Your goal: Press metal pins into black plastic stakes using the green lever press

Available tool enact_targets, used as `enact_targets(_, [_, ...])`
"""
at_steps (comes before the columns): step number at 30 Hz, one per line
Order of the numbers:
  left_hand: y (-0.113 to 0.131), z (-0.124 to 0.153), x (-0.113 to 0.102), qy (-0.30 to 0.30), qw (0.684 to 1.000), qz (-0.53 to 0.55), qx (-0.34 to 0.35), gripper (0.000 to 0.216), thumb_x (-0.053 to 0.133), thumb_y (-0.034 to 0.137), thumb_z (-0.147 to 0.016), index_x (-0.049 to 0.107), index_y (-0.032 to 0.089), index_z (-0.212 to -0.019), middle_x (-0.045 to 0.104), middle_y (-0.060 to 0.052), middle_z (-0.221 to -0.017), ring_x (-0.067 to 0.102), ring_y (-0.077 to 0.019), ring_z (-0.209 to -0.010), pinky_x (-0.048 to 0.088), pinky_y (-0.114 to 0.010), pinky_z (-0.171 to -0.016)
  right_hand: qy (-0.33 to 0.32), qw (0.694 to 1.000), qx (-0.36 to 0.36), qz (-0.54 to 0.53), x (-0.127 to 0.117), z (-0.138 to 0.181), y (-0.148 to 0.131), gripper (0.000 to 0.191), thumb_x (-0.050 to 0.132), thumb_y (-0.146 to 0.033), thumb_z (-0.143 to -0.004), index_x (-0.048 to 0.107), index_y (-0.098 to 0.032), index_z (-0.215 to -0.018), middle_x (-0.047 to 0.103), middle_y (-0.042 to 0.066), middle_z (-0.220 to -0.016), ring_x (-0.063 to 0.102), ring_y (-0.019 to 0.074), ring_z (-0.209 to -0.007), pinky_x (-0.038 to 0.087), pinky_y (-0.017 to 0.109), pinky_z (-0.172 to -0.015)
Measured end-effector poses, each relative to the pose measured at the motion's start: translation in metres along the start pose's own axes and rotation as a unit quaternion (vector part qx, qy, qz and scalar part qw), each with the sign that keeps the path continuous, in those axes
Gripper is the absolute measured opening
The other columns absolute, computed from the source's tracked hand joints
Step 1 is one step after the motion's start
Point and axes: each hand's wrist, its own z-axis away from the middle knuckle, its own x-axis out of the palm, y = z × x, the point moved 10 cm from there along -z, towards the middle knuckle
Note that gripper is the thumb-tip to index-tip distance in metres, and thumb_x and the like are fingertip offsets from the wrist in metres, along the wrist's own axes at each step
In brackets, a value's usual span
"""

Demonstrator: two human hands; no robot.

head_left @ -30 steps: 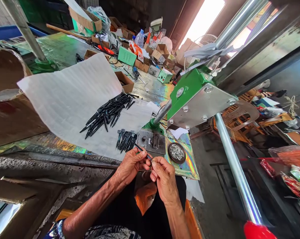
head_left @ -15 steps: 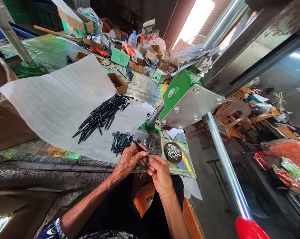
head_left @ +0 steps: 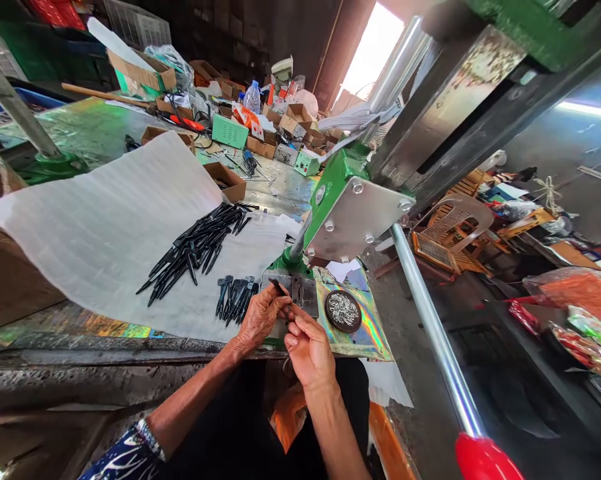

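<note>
At 9 o'clock a white sheet (head_left: 105,220) spreads over the bench, bearing a loose pile of black pointed pieces (head_left: 193,250); they look light and stiff, perhaps plastic, and smooth enough to slide over one another, so the shank seems a surer hold than the narrow tip. Out at 11 o'clock a green box (head_left: 229,131) shows no lettering I can make out. Between 7 and 8 o'clock a smaller bunch (head_left: 238,300) of similar pieces lies more neatly on the sheet, broad heads toward 12, tips toward 6. At 7 o'clock the left hand (head_left: 258,317) is closed, pinching a dark piece (head_left: 279,287) between thumb and fingers; its upper end pokes out toward 12, the rest is hidden. Just short of 12 o'clock a small carton (head_left: 286,155) carries dark print, too small to read. At 6 o'clock lies a metal plate (head_left: 309,300), and nearer, the right hand (head_left: 313,353) has its fingers half curled, fingertips meeting the left's; whether they grip anything I cannot tell. At 5 o'clock a round dark dish (head_left: 327,313) holds silvery bits (head_left: 343,310), likely light, hard and easily scattered, best lifted singly by fingertip. Between 4 and 5 o'clock a red knob (head_left: 485,460) shows no visible marking.
</note>
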Motion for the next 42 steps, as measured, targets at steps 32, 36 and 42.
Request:
enact_targets(32, [-0.002,-0.046,0.001,-0.021,0.983,-0.18,0.023,0.018,0.054,0.036,-0.074,0.056,0.018,-0.078,0.054,0.003,-0.057,0.05,-0.0116,-0.045,0.043,-0.022,-0.044,0.075,0.959,-0.132,0.24,-0.033,0.14,-0.166,0.049,0.08,-0.042,-0.06,0.071,-0.026,-0.105,0.061,0.009,-0.081,0.044,0.0125,-0.05,0.039,0.029,-0.043])
enact_targets(36, [0.0,-0.045,0.004,-0.034,0.974,-0.223,0.025,0.015,0.05,0.034,-0.077,0.054,0.019,-0.078,0.052,0.003,-0.057,0.049,-0.0126,-0.043,0.041,-0.023,-0.046,0.063,0.956,-0.099,0.268,-0.05,0.131,-0.166,0.052,0.078,-0.037,-0.061,0.069,-0.026,-0.111,0.061,0.01,-0.082,0.044,0.0126,-0.047,0.043,0.033,-0.043])
enact_targets(42, [0.005,-0.047,0.009,-0.057,0.938,-0.336,0.068,0.008,0.049,0.025,-0.081,0.052,0.02,-0.075,0.052,0.002,-0.058,0.049,-0.0146,-0.049,0.034,-0.025,-0.054,0.028,0.945,-0.108,0.308,-0.03,0.139,-0.17,0.049,0.076,-0.044,-0.063,0.07,-0.028,-0.109,0.063,0.014,-0.085,0.052,0.0193,-0.054,0.047,0.037,-0.046])
